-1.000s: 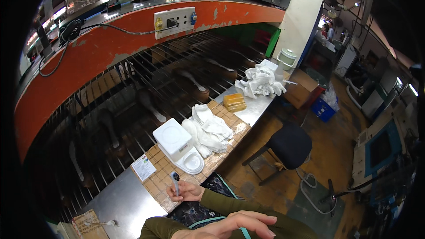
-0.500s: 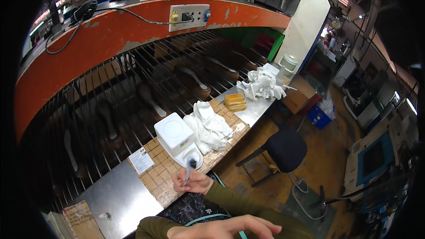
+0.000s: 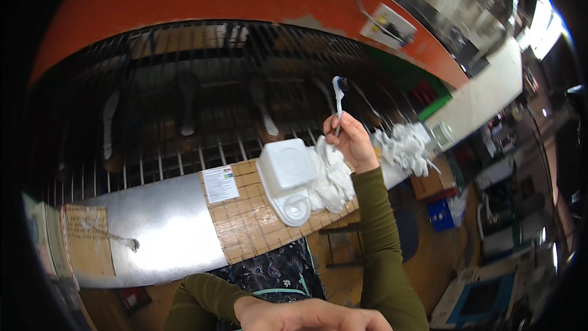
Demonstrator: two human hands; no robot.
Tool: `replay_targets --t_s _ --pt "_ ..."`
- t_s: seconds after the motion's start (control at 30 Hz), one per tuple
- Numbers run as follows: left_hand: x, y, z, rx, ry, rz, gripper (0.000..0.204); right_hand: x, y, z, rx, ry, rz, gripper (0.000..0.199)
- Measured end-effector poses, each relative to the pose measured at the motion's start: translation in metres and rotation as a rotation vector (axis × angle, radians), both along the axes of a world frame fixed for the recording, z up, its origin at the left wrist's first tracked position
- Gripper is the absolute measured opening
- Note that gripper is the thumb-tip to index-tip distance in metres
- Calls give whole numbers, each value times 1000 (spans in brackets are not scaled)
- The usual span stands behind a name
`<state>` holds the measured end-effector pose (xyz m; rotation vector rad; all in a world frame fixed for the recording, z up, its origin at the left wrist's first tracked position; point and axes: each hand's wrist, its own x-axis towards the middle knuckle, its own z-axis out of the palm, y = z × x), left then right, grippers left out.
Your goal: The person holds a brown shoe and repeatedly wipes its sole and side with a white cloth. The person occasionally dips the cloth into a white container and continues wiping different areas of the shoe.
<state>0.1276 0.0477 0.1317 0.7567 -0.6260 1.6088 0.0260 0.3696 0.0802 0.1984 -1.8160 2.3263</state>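
Observation:
My right hand [image 3: 352, 138] is raised over the far edge of the bench, its fingers closed round the pale handle of a toothbrush-like brush [image 3: 338, 101]. The dark bristle head points up, in front of the row of metal rods. At the lower edge lies my left hand [image 3: 312, 315], back upward; its fingertips are cut off, so its grip cannot be made out. A white plastic box [image 3: 288, 165] with a round open cup [image 3: 297, 208] at its near side stands on the bench. White gloves or cloths [image 3: 329, 178] lie heaped against the box, just below my right hand.
Metal rods [image 3: 144, 168] run behind the bench [image 3: 162, 220], with dark rounded things bearing grey strips among them. A printed card [image 3: 219, 184] lies left of the box. More white cloths [image 3: 404, 150] are farther right. A blue bin [image 3: 440, 214] stands on the floor.
My right hand has carried the brush from beside the cup up and to the right, toward the rods. The view has turned. My left hand stays at the lower edge.

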Motion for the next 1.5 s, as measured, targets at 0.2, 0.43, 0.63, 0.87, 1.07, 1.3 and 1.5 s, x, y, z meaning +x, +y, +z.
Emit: replay_targets --t_s 0.2,0.43,0.63,0.87,1.07,1.3,1.5 --pt "-60 -11 -69 -296 173 257 30 -97 61 -79 1091 -263 -204 48" --pt "-63 -68 -199 -849 -6 466 46 -153 24 -142 1401 -220 91 98" --pt "-51 -89 -215 -897 -63 658 80 -158 8 -136 1448 -190 -132 81" --pt "-74 -78 -196 -830 -30 646 59 -159 -5 -51 539 -278 -343 58" --pt "-95 -46 -140 -864 30 611 72 -53 -42 24 206 -224 -173 39" --pt "-70 -10 -136 -767 37 409 98 87 -108 36 -5 -64 -17 48" --pt "-1 -44 -191 -809 -158 269 96 162 -102 -37 382 -46 -219 35"
